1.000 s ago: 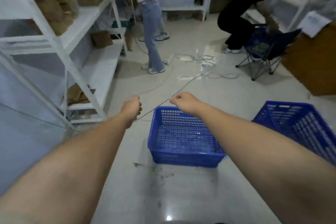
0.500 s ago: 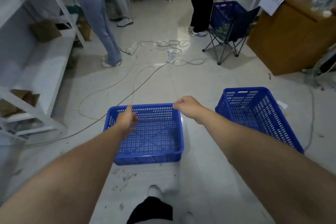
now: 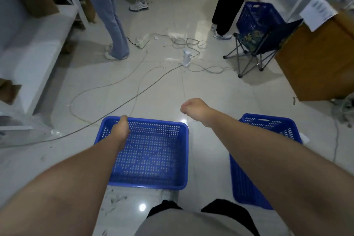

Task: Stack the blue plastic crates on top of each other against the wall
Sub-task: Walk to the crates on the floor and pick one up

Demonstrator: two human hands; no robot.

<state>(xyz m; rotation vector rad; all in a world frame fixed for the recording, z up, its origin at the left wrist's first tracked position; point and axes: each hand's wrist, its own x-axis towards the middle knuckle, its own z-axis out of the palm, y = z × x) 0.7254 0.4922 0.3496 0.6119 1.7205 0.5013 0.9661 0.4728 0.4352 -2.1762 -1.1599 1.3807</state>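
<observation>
Now the step in hand seems to be the first pick-up: the left hand [image 3: 121,130] is at the far left corner of the shallow blue perforated plastic crate [image 3: 151,156], which lies on the pale tiled floor [image 3: 210,90] just in front of the person; whether its fingers grip the rim I cannot tell, they are hidden behind the hand. The right hand [image 3: 193,109] hangs in the air beyond the far right corner, fingers curled into a loose fist, holding nothing. A second, deeper blue crate [image 3: 268,126] stands near on the right, partly behind the right forearm. Next, I judge, the right hand must come down to the rim so both hands can lift
</observation>
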